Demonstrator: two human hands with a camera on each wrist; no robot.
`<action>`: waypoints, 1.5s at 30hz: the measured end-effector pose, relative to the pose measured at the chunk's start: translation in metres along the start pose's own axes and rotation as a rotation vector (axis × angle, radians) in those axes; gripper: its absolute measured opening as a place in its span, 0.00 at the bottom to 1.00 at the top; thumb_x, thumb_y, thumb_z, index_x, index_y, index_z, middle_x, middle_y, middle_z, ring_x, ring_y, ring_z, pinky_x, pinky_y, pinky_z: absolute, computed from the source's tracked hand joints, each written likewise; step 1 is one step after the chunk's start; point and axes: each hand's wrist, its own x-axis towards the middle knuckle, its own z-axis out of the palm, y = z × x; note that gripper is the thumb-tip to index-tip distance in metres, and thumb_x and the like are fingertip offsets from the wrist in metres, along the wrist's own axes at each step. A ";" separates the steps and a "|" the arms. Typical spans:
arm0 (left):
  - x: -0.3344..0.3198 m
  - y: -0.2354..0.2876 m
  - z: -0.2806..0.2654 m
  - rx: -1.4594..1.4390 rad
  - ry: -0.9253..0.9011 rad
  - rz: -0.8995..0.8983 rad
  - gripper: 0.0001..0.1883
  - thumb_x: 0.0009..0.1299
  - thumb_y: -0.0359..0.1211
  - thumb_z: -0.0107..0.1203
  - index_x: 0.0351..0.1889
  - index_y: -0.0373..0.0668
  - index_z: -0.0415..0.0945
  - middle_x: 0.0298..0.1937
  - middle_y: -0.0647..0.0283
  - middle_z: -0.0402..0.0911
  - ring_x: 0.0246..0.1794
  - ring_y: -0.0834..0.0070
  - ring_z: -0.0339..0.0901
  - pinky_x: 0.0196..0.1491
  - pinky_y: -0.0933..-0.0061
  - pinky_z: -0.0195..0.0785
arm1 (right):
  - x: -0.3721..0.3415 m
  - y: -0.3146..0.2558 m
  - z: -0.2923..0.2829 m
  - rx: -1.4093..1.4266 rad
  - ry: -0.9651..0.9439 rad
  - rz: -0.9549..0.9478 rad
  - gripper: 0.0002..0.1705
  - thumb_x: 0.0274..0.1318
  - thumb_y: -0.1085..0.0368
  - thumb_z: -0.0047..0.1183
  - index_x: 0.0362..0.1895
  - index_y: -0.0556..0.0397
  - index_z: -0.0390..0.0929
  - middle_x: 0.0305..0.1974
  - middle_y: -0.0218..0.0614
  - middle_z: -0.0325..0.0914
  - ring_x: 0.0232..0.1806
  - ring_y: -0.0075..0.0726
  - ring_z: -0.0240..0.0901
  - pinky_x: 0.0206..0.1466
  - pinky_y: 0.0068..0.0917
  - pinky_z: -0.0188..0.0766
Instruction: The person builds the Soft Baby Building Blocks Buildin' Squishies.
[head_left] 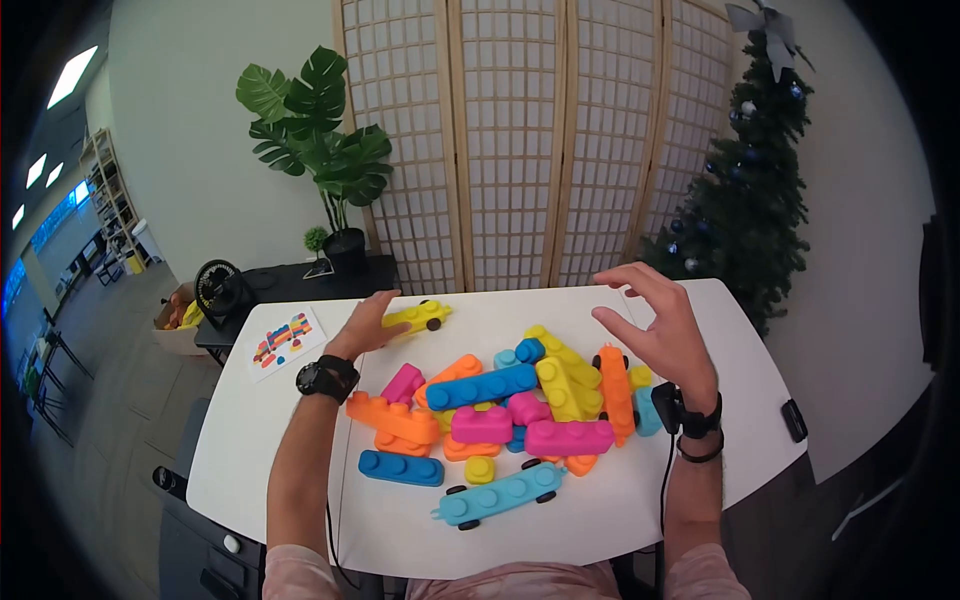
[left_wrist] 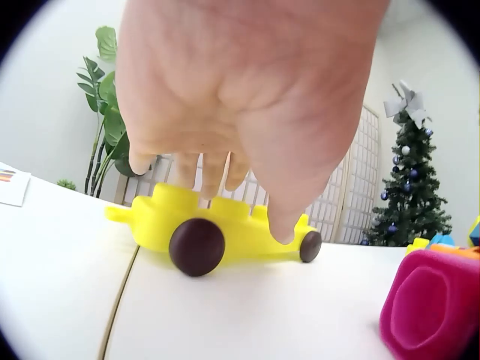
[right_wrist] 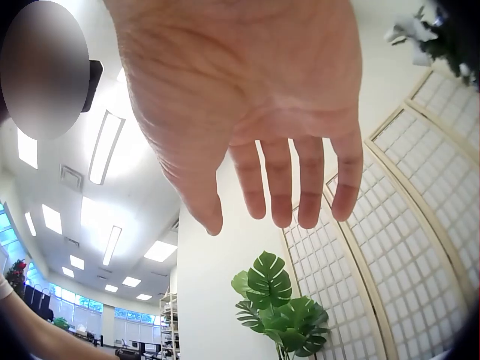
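Observation:
At the table's far left, my left hand [head_left: 368, 325] is over a yellow toy car base [head_left: 418, 317] with studs and dark wheels. In the left wrist view its thumb overlaps the near side of the yellow base [left_wrist: 232, 232], while the fairly straight fingers reach down at the studs. My right hand [head_left: 658, 325] is raised above the right side of the table, fingers spread and holding nothing. Below it stands an orange wheeled base [head_left: 617, 395]. A light blue wheeled base [head_left: 500, 497] lies near the front edge.
A pile of large studded blocks covers the middle, with a long blue block [head_left: 482, 386], a magenta block [head_left: 570, 437] and a yellow block [head_left: 568, 390]. A picture sheet [head_left: 285, 343] lies at the far left. A black object [head_left: 794, 420] lies at the right edge.

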 end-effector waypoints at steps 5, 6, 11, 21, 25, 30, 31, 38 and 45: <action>-0.022 0.075 -0.034 -0.217 -0.003 0.134 0.28 0.76 0.45 0.70 0.65 0.35 0.81 0.64 0.48 0.85 0.64 0.52 0.83 0.67 0.57 0.76 | -0.001 0.009 -0.010 -0.001 0.023 0.030 0.18 0.65 0.60 0.70 0.53 0.59 0.87 0.46 0.43 0.87 0.50 0.43 0.85 0.55 0.36 0.80; -0.029 0.094 -0.035 -0.249 -0.059 0.129 0.25 0.78 0.45 0.69 0.62 0.35 0.83 0.59 0.51 0.89 0.61 0.58 0.86 0.63 0.61 0.79 | -0.002 0.010 -0.011 -0.002 0.028 0.024 0.17 0.66 0.60 0.70 0.52 0.59 0.87 0.45 0.42 0.87 0.50 0.42 0.85 0.54 0.35 0.80; -0.069 0.168 -0.038 -0.316 -0.222 0.292 0.30 0.73 0.49 0.72 0.64 0.38 0.83 0.55 0.50 0.89 0.56 0.57 0.86 0.59 0.60 0.80 | -0.005 0.006 -0.018 -0.011 0.015 0.043 0.16 0.67 0.60 0.68 0.51 0.58 0.88 0.43 0.40 0.88 0.47 0.39 0.86 0.49 0.34 0.80; -0.075 0.166 -0.027 -0.349 -0.327 0.341 0.26 0.75 0.45 0.69 0.66 0.40 0.83 0.56 0.49 0.89 0.56 0.54 0.87 0.60 0.58 0.80 | -0.043 -0.012 -0.017 0.037 -0.313 0.072 0.15 0.69 0.59 0.66 0.51 0.56 0.88 0.44 0.43 0.89 0.46 0.43 0.88 0.51 0.38 0.82; -0.075 0.169 -0.044 -0.317 -0.299 0.222 0.24 0.77 0.41 0.68 0.67 0.42 0.83 0.58 0.52 0.90 0.56 0.57 0.88 0.58 0.60 0.80 | -0.109 -0.046 0.060 0.161 -0.781 -0.308 0.24 0.66 0.57 0.68 0.61 0.55 0.81 0.50 0.42 0.83 0.56 0.44 0.83 0.56 0.39 0.80; -0.077 0.131 -0.065 -0.265 -0.140 0.181 0.22 0.78 0.40 0.67 0.66 0.41 0.84 0.57 0.52 0.90 0.55 0.57 0.87 0.57 0.60 0.80 | -0.156 -0.055 0.114 -0.211 -0.837 -0.401 0.28 0.61 0.62 0.68 0.63 0.57 0.75 0.49 0.41 0.76 0.56 0.45 0.77 0.55 0.44 0.77; -0.077 0.120 -0.068 -0.226 -0.087 0.181 0.22 0.78 0.41 0.67 0.65 0.40 0.85 0.56 0.51 0.90 0.56 0.56 0.87 0.58 0.59 0.81 | -0.156 -0.055 0.117 -0.213 -0.836 -0.409 0.28 0.61 0.62 0.68 0.63 0.57 0.75 0.49 0.41 0.76 0.56 0.45 0.77 0.55 0.44 0.77; -0.078 0.033 -0.046 -0.079 0.019 0.027 0.26 0.76 0.37 0.66 0.71 0.42 0.78 0.72 0.51 0.80 0.71 0.51 0.77 0.73 0.55 0.71 | -0.142 -0.055 0.109 -0.079 -0.898 -0.420 0.18 0.64 0.69 0.59 0.57 0.58 0.74 0.47 0.42 0.77 0.54 0.46 0.78 0.53 0.45 0.77; -0.082 0.002 -0.027 0.015 -0.036 -0.025 0.33 0.77 0.37 0.65 0.81 0.51 0.71 0.85 0.47 0.65 0.79 0.46 0.70 0.81 0.54 0.64 | -0.012 -0.051 0.039 0.132 -0.639 -0.412 0.28 0.70 0.65 0.61 0.71 0.59 0.72 0.57 0.51 0.76 0.62 0.59 0.76 0.68 0.47 0.75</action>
